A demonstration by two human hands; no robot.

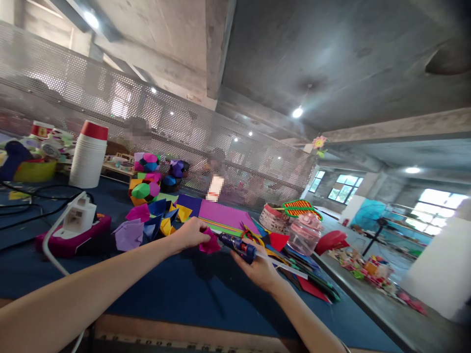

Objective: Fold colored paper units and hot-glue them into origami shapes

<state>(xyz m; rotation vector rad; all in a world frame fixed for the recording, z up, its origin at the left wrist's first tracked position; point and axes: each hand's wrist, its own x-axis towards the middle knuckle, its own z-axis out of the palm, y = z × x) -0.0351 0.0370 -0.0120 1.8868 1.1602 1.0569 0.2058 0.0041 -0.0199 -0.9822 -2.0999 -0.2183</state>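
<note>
at the left of the frame the blue tabletop [176,289] lies bare along its near edge, with open room between the two forearms; its right edge runs diagonally toward the lower right, with the floor beyond it. a white power adapter [78,214] sits on a magenta box [69,238] at left, cables trailing toward the far left. behind it stands a stack of white cups [88,156] with a red one on top. folded paper pieces [147,223] and paper balls [145,184] crowd the middle left, just beyond the left hand [191,233]. that hand reaches in from the lower left, fingers pinched on a magenta folded paper [210,243]. the right hand [259,267] comes from the lower right, fingers wrapped around a blue glue gun [237,246] whose nozzle points left, nearly touching the paper. sheets of coloured paper [228,215] lie behind both hands. further right stand a woven basket [274,218] and a pink jar [304,234], near the tabletop's right edge.
</note>
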